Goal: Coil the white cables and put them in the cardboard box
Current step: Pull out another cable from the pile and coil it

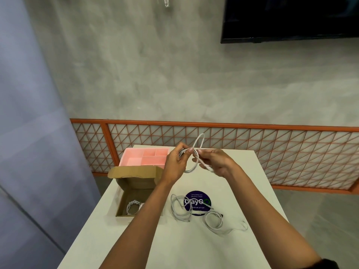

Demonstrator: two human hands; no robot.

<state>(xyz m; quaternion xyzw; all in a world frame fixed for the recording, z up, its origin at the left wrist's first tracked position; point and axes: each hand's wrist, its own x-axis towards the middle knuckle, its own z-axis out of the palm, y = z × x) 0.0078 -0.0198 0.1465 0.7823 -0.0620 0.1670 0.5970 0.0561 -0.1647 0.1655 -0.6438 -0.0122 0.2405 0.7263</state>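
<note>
Above the far half of the white table [194, 241], both hands hold one white cable [201, 140]. My left hand [175, 164] grips its coiled loops. My right hand [215, 162] pinches a free strand, and a loop of it sticks up between the hands. An open cardboard box [124, 199] lies on the table's left side with a coiled white cable [134, 206] inside. Two more white cables lie loose on the table: one [179, 205] beside a round sticker, another [215, 223] to its right.
A pink divided tray [136, 159] stands behind the box at the table's far left. A dark round sticker [197, 202] is on the tabletop. An orange grid railing [252, 150] runs behind the table. A black screen [291, 18] hangs on the grey wall.
</note>
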